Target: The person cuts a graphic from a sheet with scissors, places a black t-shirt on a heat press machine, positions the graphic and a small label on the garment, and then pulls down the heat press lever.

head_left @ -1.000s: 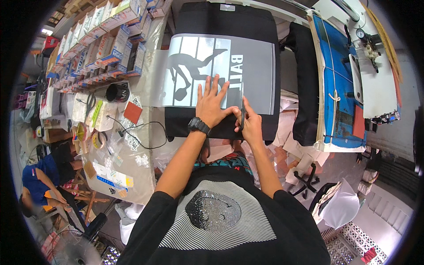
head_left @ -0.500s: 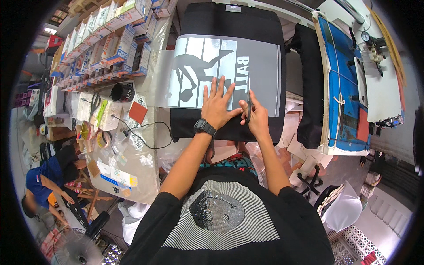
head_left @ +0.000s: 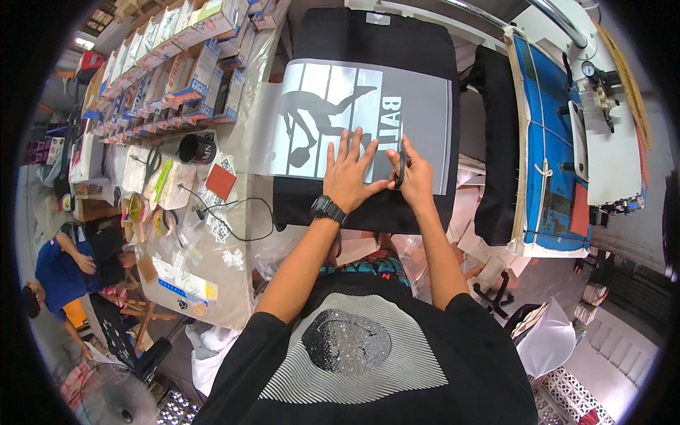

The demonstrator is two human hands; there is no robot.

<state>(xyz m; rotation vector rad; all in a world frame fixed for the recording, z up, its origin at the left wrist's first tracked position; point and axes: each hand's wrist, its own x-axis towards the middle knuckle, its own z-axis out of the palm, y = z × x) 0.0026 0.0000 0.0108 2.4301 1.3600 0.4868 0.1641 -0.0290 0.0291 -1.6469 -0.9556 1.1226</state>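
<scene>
A grey and clear transfer sheet with a dark figure design and white lettering lies over a black cloth item on the platform in front of me. My left hand rests flat on the sheet's near part, fingers spread. Just right of it, my right hand is closed around black-handled scissors. Their slim blade points away from me, beside the lettering; whether the blades are parted cannot be made out.
Cardboard boxes stand stacked at far left. Another pair of scissors, a black mug and tape rolls lie on the left table. A blue-covered board stands at right. Another person sits at lower left, near a fan.
My right hand has slid slightly away from me along the sheet with the scissors. My left hand stays flat on the sheet. The person at lower left has drawn an arm in.
</scene>
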